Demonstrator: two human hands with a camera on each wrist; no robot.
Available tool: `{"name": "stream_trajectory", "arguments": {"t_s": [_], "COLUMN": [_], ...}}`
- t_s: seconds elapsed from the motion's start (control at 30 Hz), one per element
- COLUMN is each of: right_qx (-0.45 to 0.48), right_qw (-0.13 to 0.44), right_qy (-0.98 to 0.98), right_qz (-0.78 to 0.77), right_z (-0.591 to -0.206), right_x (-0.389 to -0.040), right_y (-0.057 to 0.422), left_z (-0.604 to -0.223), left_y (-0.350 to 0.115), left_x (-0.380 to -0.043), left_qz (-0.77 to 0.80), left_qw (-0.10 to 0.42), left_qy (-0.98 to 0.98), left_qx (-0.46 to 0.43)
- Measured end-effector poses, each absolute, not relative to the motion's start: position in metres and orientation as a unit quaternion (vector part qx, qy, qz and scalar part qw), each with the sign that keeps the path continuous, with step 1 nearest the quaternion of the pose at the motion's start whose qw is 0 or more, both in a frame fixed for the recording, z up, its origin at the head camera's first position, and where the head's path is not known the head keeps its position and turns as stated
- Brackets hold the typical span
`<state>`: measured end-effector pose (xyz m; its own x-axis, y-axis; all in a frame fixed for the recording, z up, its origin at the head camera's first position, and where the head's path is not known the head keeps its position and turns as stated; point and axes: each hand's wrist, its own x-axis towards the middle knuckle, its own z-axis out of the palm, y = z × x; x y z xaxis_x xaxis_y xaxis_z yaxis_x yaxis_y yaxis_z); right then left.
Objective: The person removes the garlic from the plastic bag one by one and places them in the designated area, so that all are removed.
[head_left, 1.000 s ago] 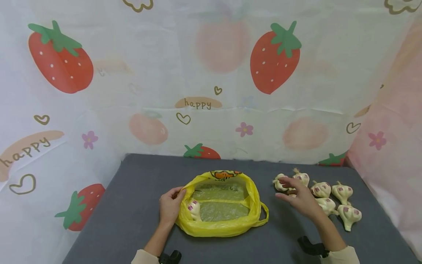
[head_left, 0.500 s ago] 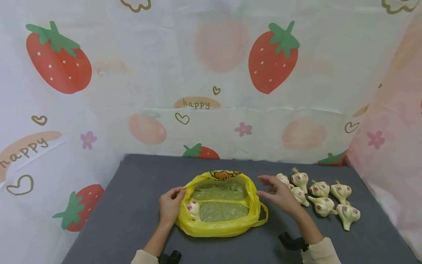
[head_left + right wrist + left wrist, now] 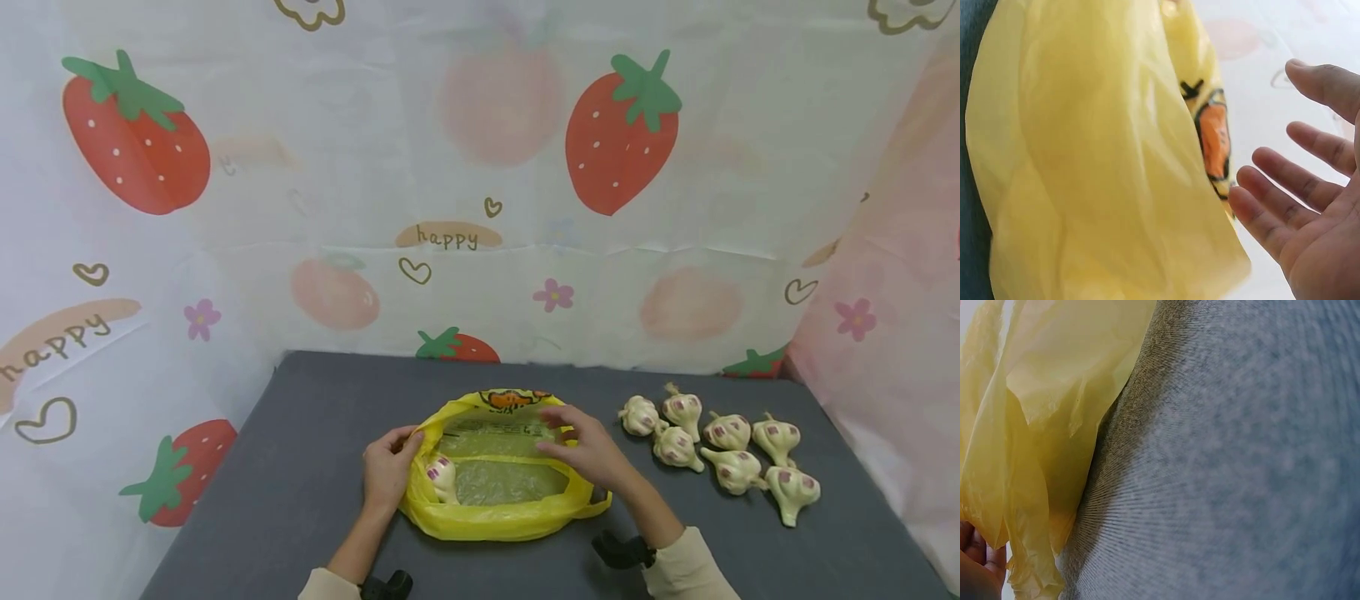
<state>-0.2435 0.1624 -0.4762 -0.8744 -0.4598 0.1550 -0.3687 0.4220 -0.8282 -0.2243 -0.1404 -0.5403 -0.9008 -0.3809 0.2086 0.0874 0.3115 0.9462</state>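
A yellow plastic bag (image 3: 501,521) sits on the dark table with its mouth spread wide. My left hand (image 3: 387,471) pinches the bag's left rim between thumb and fingers; in the left wrist view the bag's side (image 3: 1072,375) hides most of that hand. Inside the bag, at its left end, lies one garlic bulb (image 3: 442,479). My right hand (image 3: 588,450) is over the bag's right rim, fingers apart and reaching across the opening. The right wrist view shows the fingers (image 3: 1282,172) spread with nothing between them, beside the yellow plastic (image 3: 1097,150).
Several garlic bulbs (image 3: 677,447) lie in a group on the table at the right. A bag handle (image 3: 600,506) sticks out at the right side. Behind the dark table (image 3: 300,433) hangs a curtain (image 3: 480,292) printed with strawberries.
My right hand has moved left, from over the garlic group to over the bag's mouth, with nothing in it. My left hand keeps its pinch on the rim.
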Motion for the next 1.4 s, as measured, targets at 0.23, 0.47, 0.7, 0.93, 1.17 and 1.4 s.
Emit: {"name": "stream_trajectory", "arguments": {"t_s": [0.23,0.47,0.7,0.93,1.17,1.4], "right_qx": [-0.263,-0.275,-0.297,-0.307,-0.302,-0.291], "right_qw": [0.074,0.089,0.127,0.14,0.146,0.159], "right_qy": [0.83,0.825,0.811,0.808,0.811,0.828], "right_qz": [-0.487,-0.487,-0.488,-0.483,-0.479,-0.451], "right_z": [-0.479,-0.484,-0.495,-0.499,-0.506,-0.512], "right_x": [-0.244,-0.244,-0.247,-0.245,-0.243,-0.244], "right_y": [0.14,0.118,0.098,0.079,0.062,0.05], "left_z": [-0.541,-0.539,-0.538,-0.538,-0.537,-0.536], "left_y": [-0.14,-0.14,-0.139,-0.139,-0.139,-0.139], "left_x": [-0.224,-0.224,-0.224,-0.224,-0.224,-0.223], "left_qz": [-0.579,-0.583,-0.584,-0.586,-0.581,-0.585], "left_qw": [0.199,0.199,0.193,0.192,0.196,0.191], "left_qy": [-0.785,-0.782,-0.782,-0.781,-0.784,-0.782], "left_qx": [0.093,0.095,0.1,0.099,0.096,0.097]}}
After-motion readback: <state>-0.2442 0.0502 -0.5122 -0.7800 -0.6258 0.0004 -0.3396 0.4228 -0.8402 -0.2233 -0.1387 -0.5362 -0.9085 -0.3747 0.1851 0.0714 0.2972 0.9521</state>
